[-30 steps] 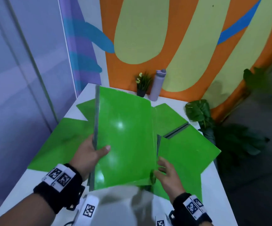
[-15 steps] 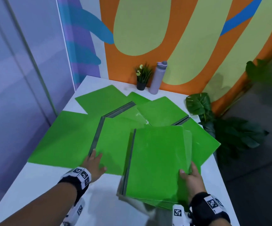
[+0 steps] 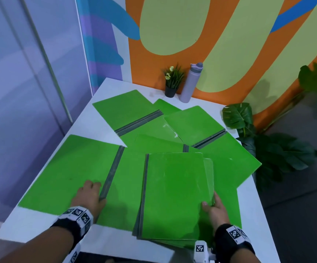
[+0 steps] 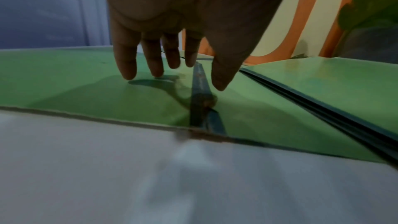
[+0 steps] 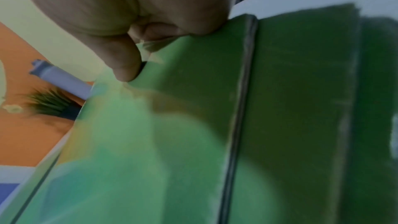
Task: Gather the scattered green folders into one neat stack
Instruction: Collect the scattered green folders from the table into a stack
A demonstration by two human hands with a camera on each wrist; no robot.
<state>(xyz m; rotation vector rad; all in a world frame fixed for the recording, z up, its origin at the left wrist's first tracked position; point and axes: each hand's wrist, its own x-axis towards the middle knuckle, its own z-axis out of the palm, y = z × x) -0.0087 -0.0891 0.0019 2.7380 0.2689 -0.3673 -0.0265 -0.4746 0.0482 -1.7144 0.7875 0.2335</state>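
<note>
Head view shows the gathering partly done: the right hand pinches the near right edge of a closed stack of green folders, thumb on top, at the near edge of the white table. The left hand lies with fingers spread on an open folder beside its grey spine. Other open folders lie scattered behind. Next, likely, this open folder must be closed and laid squarely on the stack.
</note>
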